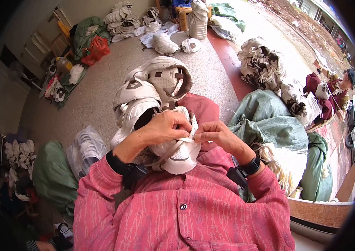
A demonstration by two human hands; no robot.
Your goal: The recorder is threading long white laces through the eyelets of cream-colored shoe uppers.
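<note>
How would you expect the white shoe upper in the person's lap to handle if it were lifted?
The white shoe upper may be light, as similar uppers beyond it look like hollow shells. Its rounded toe would probably hold its shape, since it bulges smoothly. The lace at the right hand would likely flop, being a thin, bending strip.

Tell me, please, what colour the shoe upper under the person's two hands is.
The shoe upper is off-white; it shows best in the head view.
</note>
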